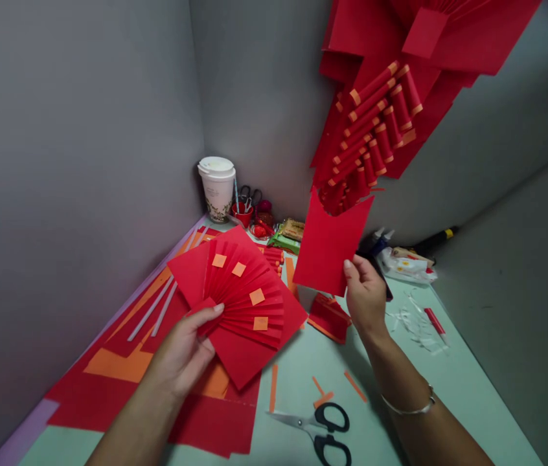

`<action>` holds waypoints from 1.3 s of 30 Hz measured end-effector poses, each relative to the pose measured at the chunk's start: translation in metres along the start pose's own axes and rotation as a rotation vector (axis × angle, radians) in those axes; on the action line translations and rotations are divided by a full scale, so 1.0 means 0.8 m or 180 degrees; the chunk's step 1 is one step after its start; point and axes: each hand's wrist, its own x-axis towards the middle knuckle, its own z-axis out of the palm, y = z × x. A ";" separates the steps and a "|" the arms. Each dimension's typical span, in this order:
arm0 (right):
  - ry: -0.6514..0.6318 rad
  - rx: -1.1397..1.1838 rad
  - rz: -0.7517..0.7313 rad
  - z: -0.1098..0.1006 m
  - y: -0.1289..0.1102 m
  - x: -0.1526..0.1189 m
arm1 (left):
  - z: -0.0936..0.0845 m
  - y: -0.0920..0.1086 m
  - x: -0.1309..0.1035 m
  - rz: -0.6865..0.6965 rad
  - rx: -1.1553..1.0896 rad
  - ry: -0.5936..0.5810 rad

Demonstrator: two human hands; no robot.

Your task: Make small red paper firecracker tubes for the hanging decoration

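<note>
My left hand [187, 343] grips a red paper square with a pleated red paper fan [242, 294] on its face, the thumb on top near the fan's narrow end. Several small orange paper squares [257, 296] dot the pleats. Between thumb and fingers, my right hand [365, 291] pinches the lower right corner of a plain red paper piece [327, 249], raised above the table. A curved notch is cut in its upper edge. Below the hands lie black-handled scissors [306, 422], their blades pointing left.
Red and orange paper sheets [123, 366] cover the table's left side. A white lidded cup [217, 188] stands in the back corner beside a small red cup [242, 215]. Red paper firecracker rolls [376, 123] hang on the wall. White scraps [417, 327] and a red pen-like stick [435, 323] lie right.
</note>
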 end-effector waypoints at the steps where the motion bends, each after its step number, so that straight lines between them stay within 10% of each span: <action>1: 0.0044 0.0002 -0.0081 -0.001 -0.003 0.000 | 0.001 -0.001 0.000 0.0007 0.0007 0.0002; 10: -0.1505 0.0303 0.1110 0.041 -0.008 -0.041 | 0.000 -0.018 -0.003 -0.0035 0.0224 -0.0365; 25: -0.1209 -0.0972 -0.0265 0.057 -0.014 -0.067 | 0.009 -0.026 -0.008 0.0022 0.0191 -0.0296; 34: -0.1642 0.0894 0.1922 0.037 -0.002 -0.062 | 0.004 -0.018 0.003 0.0037 -0.0108 -0.0049; 39: -0.1936 0.1878 0.2319 0.054 -0.012 -0.093 | 0.006 -0.017 0.001 0.0005 -0.0105 -0.0058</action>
